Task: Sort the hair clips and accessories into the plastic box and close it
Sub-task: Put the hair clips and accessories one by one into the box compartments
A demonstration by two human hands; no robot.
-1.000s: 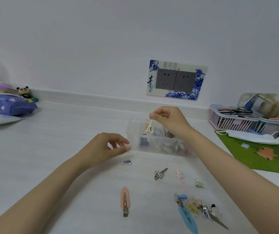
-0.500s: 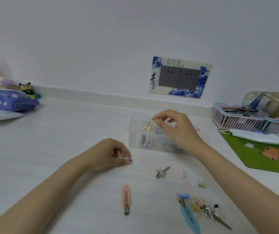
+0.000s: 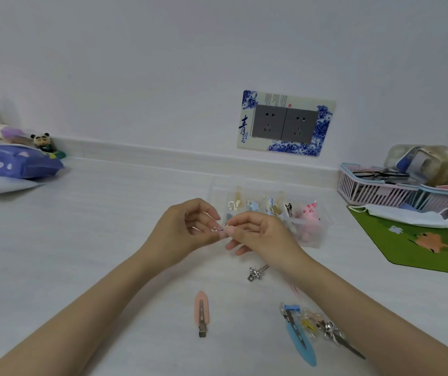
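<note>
Hands first: your left hand (image 3: 187, 229) and right hand (image 3: 262, 237) meet fingertip to fingertip just over the surface (image 3: 95, 240), right in front of the box (image 3: 324, 234). Fingers on both sides are curled and clamped on one tiny clip (image 3: 221, 227), thumb and forefinger pinching it from the left and from the right. It's so small and blurry that all I can make out is a thin shiny bit with a dark speck. It's up in your fingers, off the surface and not in the box.

Box is clear plastic with its top open, and a row of little pieces stands inside it: a white one at the left end, blue ones in the middle, a pink one at the right.

Loose stuff lies closer to you. A silver clip (image 3: 256, 273) is just below your right hand, and a pink clip (image 3: 201, 312) lies lengthwise nearer your left arm. A blue clip (image 3: 300, 337) sits beside a pile (image 3: 323, 328) of clear and metal bits, hard against your right forearm.

Off to the right there's a green mat (image 3: 421, 248) with a mask (image 3: 404, 215) on its far edge and baskets (image 3: 375, 187) behind it. A purple pouch (image 3: 13, 164) is far left.
</note>
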